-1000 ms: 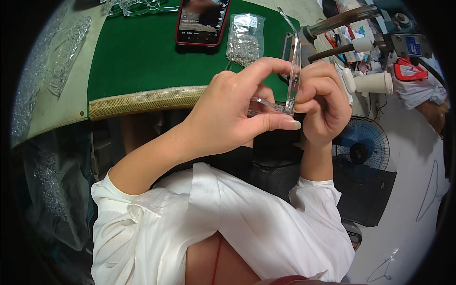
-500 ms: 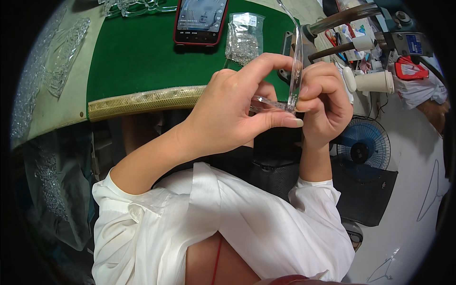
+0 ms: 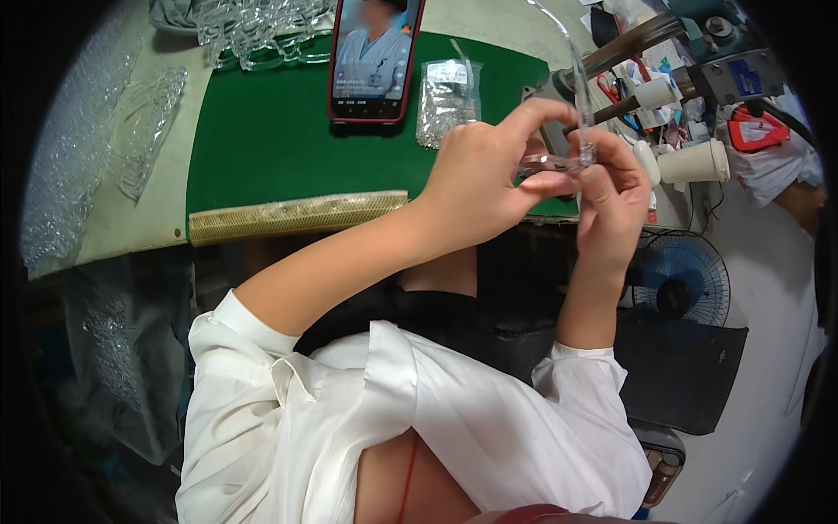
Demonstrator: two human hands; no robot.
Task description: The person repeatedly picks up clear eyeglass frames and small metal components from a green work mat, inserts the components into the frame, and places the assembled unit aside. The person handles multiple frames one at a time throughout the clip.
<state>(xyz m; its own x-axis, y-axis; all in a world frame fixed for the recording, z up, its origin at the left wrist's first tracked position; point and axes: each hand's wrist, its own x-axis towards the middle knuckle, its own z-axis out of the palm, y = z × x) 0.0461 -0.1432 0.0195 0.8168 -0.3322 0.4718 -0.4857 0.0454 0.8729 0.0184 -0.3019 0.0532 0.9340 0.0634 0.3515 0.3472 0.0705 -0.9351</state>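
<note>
1. Fingers (image 3: 559, 185) of the left hand (image 3: 480, 175) are pinched together on a clear plastic frame (image 3: 559, 162), thumb below, forefinger arched over the top.
2. Right hand (image 3: 611, 196) fingers are likewise closed on the frame from the other side, just under its upright arm (image 3: 581, 87); both hands meet above the counter (image 3: 140, 214) edge.
3. By its look, the frame is light, thin and stiff, smooth enough to slip, and likely to snap or scratch if twisted. Hold it near the joint where the arm meets the front, not at the arm's far tip.
4. Beyond the hands, a green mat (image 3: 262, 131) covers the counter, with a gold mesh strip (image 3: 297, 215) along its near edge.
5. Farther off lie a small bag (image 3: 443, 100) of tiny parts, a phone (image 3: 374, 57), and more clear frames (image 3: 262, 31).
6. To the right stand white cups (image 3: 694, 162) and a fan (image 3: 681, 284) lower down.
</note>
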